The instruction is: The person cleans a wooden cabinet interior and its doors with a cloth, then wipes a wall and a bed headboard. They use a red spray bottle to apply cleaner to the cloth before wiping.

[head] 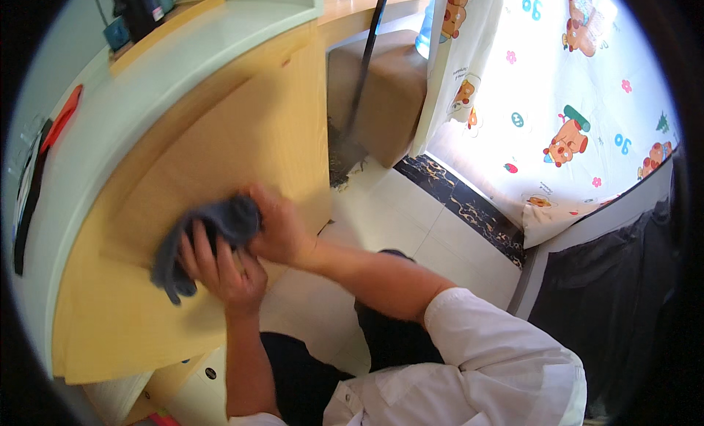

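Observation:
A dark grey cloth (170, 255), bunched and slightly blurred, is held between both my hands in front of a pale wooden panel (286, 167) below a counter. My left hand (225, 272) has its fingers spread over the cloth's near side. At the cloth's upper right end, my right hand (280, 222) grips a bunched part of it. Whether the cloth touches the panel, I cannot tell. A browner, inset-looking area (203, 145) of the panel lies behind the cloth.
The white countertop (220, 38) curves above the panel and bears a wooden tray (187, 22) with dark containers. A brown box (390, 79) stands on the tiled floor (396, 217), beside a dark pole (367, 63). On the right hangs a cartoon-print curtain (550, 90); an open compartment (165, 387) is at lower left.

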`<state>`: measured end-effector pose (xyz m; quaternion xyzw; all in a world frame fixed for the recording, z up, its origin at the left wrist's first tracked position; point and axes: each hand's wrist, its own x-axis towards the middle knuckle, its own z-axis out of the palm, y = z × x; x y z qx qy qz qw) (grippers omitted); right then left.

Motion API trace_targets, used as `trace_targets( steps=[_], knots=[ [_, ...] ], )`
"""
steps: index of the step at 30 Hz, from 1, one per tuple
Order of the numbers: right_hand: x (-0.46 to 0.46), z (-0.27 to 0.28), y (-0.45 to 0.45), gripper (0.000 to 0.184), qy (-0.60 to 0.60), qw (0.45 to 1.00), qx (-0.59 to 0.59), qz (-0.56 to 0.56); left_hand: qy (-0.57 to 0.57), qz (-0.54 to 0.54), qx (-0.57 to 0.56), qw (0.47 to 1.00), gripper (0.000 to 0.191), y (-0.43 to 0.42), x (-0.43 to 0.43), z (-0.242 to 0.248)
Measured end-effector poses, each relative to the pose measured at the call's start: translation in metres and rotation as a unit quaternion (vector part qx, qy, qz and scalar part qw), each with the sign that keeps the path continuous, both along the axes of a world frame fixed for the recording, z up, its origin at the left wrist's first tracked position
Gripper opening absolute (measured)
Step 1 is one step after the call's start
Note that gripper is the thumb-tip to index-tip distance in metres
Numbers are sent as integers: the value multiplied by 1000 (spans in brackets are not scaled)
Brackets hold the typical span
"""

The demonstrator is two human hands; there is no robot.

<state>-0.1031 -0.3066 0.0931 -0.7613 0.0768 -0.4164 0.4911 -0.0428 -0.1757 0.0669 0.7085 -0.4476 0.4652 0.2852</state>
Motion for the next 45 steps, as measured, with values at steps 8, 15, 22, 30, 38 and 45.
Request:
trace_targets(
  steps=[8, 15, 22, 30, 38, 45],
  knots=[
    [-27, -47, -3, 40, 77, 996, 32, 25, 671, 36, -108, 733, 44, 5, -60, -54],
    [-103, -15, -4, 40, 148, 986, 56, -58, 917, -218, -321, 95, 83, -28, -51, 25],
    [-198, 93, -39, 42, 206, 961, 132, -131, 939, -260, -211, 80, 33, -113, -93, 104],
    [-255, 203, -102, 33, 109, 800, 584, -75, 925, -328, -162, 103, 36, -187, -121, 236],
    [-221, 256, -123, 35, -3, 616, 785, -67, 914, -372, -140, 87, 34, -193, -111, 282],
    [-189, 295, -114, 22, -20, 678, 703, -212, 903, -384, -194, -4, 38, -161, -88, 297]
  ],
)
